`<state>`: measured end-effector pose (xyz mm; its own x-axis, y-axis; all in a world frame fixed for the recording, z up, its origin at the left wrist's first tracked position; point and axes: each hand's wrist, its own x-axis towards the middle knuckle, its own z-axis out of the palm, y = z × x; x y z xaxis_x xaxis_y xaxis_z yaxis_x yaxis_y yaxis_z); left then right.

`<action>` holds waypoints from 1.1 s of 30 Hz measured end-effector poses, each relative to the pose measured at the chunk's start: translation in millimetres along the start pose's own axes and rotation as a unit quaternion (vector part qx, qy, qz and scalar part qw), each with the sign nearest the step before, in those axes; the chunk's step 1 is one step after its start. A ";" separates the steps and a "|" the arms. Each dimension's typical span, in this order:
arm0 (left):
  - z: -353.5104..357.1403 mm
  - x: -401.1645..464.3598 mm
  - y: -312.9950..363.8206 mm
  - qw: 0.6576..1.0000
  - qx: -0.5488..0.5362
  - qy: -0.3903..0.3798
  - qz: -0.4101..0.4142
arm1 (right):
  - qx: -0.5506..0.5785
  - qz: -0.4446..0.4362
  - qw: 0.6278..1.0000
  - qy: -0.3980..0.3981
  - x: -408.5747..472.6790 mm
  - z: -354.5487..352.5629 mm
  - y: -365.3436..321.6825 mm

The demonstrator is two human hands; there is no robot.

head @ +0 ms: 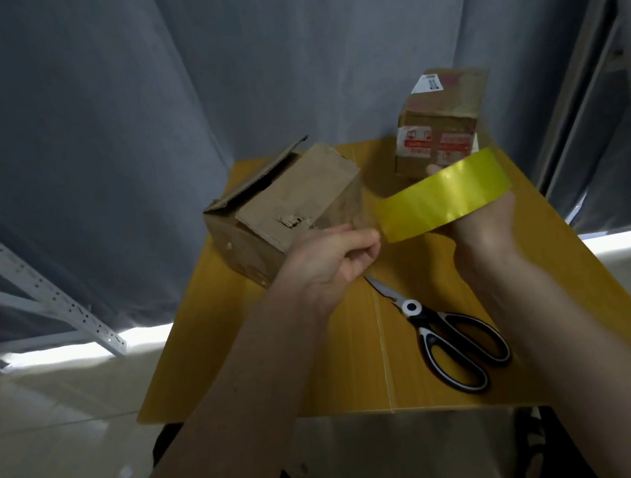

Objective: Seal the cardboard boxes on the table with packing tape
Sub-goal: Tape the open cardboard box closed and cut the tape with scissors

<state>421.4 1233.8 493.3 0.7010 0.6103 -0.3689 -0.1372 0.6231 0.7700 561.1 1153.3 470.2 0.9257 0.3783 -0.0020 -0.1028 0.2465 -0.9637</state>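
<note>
Tape roll (446, 196) at two o'clock, gripped by right hand (481, 221); left hand (329, 261) pinches its loose end, which could snap back before reaching the nine o'clock box (281, 211)

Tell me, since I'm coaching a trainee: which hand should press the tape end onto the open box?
Left. The left hand pinches the tape's free end beside the open box, while the right hand has its grip on the tape roll, farther away.
</note>
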 end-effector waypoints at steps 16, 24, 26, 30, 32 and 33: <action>-2.7 -2.6 -0.1 0.984 0.143 0.070 0.082 | 0.070 -0.070 0.992 -0.078 -14.0 9.9 -3.5; -16.4 -10.4 44.2 0.899 0.339 0.102 0.259 | 0.050 -0.051 0.996 -0.051 -13.7 7.5 -0.1; -20.0 -11.7 55.0 0.888 0.366 0.097 0.260 | 0.032 -0.056 0.996 -0.057 -11.4 8.1 0.9; -21.8 -10.6 53.6 0.883 0.377 0.120 0.254 | -0.011 -0.075 0.995 -0.066 -10.8 11.3 3.7; -23.5 -9.1 50.8 0.886 0.370 0.123 0.250 | -0.033 -0.083 0.994 -0.070 -10.4 11.9 6.0; -24.5 -8.6 49.6 0.888 0.366 0.126 0.249 | -0.040 -0.086 0.993 -0.070 -9.6 11.7 7.6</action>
<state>391.4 1271.4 521.9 0.4887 0.8689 0.0792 0.1698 -0.1837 0.9682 547.2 1161.9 466.0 0.8665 0.4589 0.1964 0.0871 0.2484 -0.9647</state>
